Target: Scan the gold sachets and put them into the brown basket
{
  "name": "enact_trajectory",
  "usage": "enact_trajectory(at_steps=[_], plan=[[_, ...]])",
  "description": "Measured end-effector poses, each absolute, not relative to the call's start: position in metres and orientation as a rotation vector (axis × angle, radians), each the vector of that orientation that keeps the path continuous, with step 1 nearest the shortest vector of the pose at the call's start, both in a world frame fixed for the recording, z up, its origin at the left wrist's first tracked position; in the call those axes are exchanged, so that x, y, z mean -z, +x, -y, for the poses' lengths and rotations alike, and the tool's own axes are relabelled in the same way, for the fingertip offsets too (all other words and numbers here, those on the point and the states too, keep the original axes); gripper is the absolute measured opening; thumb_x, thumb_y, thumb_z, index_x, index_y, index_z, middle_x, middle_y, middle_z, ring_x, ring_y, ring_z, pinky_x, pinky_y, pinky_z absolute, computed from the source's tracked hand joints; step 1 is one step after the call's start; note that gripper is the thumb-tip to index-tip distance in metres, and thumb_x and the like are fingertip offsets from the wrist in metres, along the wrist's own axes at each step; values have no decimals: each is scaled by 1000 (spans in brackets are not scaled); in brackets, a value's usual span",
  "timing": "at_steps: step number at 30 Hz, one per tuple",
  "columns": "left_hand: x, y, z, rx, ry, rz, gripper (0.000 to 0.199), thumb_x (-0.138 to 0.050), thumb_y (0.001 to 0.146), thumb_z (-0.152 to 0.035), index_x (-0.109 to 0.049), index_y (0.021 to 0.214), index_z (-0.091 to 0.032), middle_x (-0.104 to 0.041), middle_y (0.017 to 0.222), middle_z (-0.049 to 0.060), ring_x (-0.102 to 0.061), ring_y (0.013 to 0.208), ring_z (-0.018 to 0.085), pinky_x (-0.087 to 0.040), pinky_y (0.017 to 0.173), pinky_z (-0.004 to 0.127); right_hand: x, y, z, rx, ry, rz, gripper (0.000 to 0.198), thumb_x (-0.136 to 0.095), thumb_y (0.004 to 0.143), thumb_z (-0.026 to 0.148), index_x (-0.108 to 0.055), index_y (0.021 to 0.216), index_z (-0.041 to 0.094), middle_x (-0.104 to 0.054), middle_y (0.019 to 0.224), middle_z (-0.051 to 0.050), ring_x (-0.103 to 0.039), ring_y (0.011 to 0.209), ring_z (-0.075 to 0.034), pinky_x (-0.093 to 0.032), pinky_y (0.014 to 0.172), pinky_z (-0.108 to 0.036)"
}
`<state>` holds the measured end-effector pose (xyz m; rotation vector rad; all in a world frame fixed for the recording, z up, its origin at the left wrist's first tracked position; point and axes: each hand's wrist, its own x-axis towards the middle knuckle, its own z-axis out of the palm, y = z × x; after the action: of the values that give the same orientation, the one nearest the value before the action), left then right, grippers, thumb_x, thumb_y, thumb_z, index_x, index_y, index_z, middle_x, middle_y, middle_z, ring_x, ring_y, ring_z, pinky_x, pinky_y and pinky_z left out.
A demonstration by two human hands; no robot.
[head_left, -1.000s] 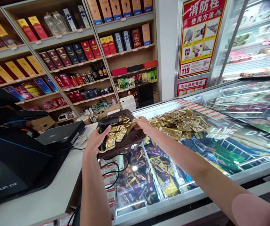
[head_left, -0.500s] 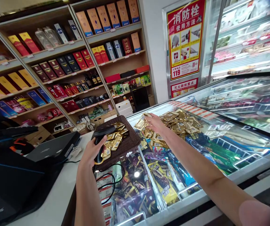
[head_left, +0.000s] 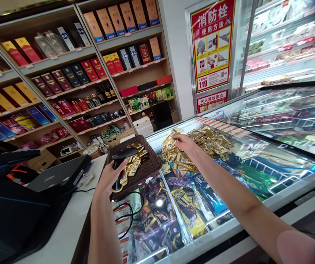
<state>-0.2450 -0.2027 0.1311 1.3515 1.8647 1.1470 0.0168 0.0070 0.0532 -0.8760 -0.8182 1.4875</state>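
Note:
My left hand (head_left: 114,171) is wrapped round the handle of a black barcode scanner (head_left: 125,152), whose head hangs over a brown woven basket (head_left: 155,161). Several gold foil packets (head_left: 134,164) lie in the basket, partly hidden by the scanner and hand. To the right, my right hand (head_left: 184,142) is closed on a gold foil packet (head_left: 177,131) at the left end of a loose pile of similar packets (head_left: 214,141). That pile rests on the glass lid of a chest freezer. The scanner's black cable (head_left: 132,214) loops below the basket.
Wrapped ice creams (head_left: 157,220) show through the freezer glass. A white counter (head_left: 64,227) with a dark laptop-like device (head_left: 60,174) stands at left. Shelves of boxed goods (head_left: 69,75) and a red fire-hydrant sign (head_left: 212,44) line the back.
My right hand has shifted slightly right along the pile's left end, still with a gold packet. My left hand and scanner stay over the basket. The view has moved a little.

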Motion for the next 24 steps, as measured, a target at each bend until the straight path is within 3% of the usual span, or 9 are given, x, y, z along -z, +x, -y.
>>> enact_trajectory(at_steps=[7,12,17,21,24], plan=[[-137,-229,206,-1144,1316,-1854,51,-75,64,-65,-57,78,-19,-57,54,-1,-49,47,13,-33,46,23,-60,7,10,-1657,-817,503,3,-52,95,20,-55,95,20,-67,81,-3,-68,75,-18,-59,69,-34],[-138,-224,209,-1077,1406,-1824,53,-73,66,-66,-59,82,-17,-57,54,-2,-47,47,11,-34,48,23,-71,11,24,-1854,-765,830,14,-58,82,3,-63,91,13,-69,82,-7,-67,75,-16,-57,72,-28],[-139,-219,211,-1037,1442,-1718,53,-75,66,-64,-59,82,-17,-56,54,-2,-49,49,12,-38,51,24,-73,14,34,-1611,-963,1125,36,-78,68,8,-68,101,16,-71,80,-3,-66,69,-17,-54,66,-28],[-135,-212,207,-1055,1466,-1656,50,-75,68,-62,-58,83,-17,-56,58,-2,-49,50,11,-39,50,23,-72,15,34,-1495,-1014,1167,23,-74,71,9,-69,94,14,-69,71,-1,-64,63,-15,-52,64,-26],[-133,-209,204,-1049,1502,-1670,50,-74,69,-63,-58,82,-17,-57,58,-1,-50,51,12,-38,49,23,-72,17,32,-1471,-1025,1193,25,-71,72,10,-70,97,14,-69,70,0,-63,63,-15,-51,63,-25]])
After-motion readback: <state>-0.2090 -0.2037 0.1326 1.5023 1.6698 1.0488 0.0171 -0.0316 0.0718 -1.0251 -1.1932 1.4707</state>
